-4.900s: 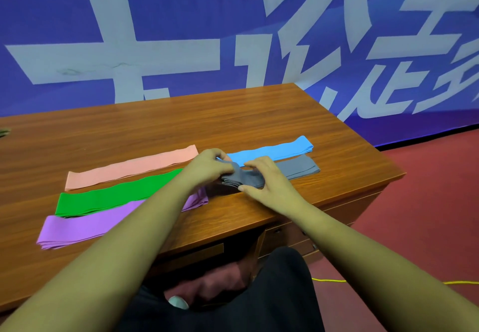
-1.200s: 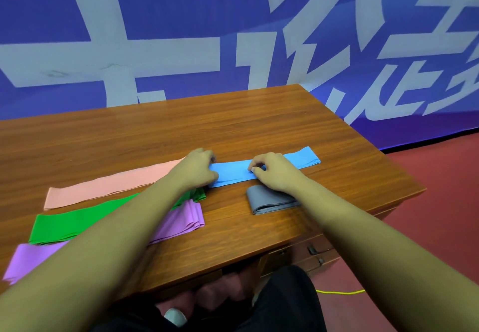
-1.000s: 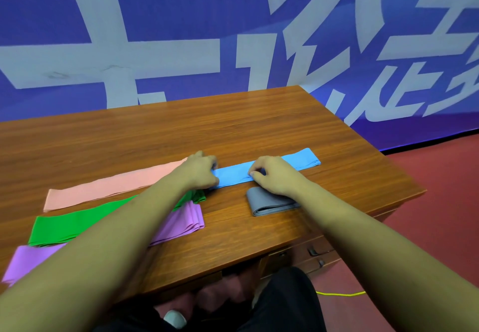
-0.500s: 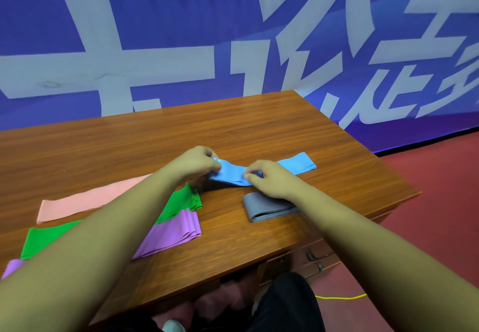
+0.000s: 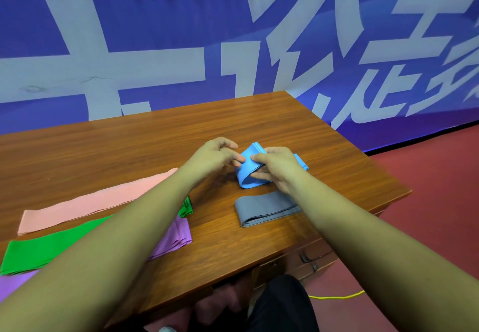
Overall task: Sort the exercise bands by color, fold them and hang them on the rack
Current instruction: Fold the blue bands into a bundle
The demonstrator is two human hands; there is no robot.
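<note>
- Purple exercise band [image 5: 172, 238] lies nearest, at the front left of the wooden table [image 5: 129, 145], with its middle hidden under the left forearm [image 5: 116, 241] and its right end showing several stacked layers.
- Just behind it the green band [image 5: 39, 254] lies flat and runs the same way; the same forearm crosses it, and its right end peeks out beyond the arm.
- To the right, well apart from those two, the grey band [image 5: 264, 208] sits folded into a short flat stack near the front edge, its right end covered by the right forearm [image 5: 363, 241].
- Behind the green one, the pink band [image 5: 98, 202] lies stretched out flat and unfolded, slanting away toward the right.
- Farther back, the blue band [image 5: 248, 173] is bent over into a loose loop that stands up off the wood, while its far end lies flat behind the right hand [image 5: 278, 168].
- That hand pinches the loop — thumb on top, fingers underneath.
- Close beside it, the left hand [image 5: 210, 158] has its fingertips at the loop's left edge — touching it, though I cannot tell whether they grip.
- Beyond the table hangs a blue banner [image 5: 155, 33] with large white characters, and red floor [image 5: 427, 176] shows on the right.
</note>
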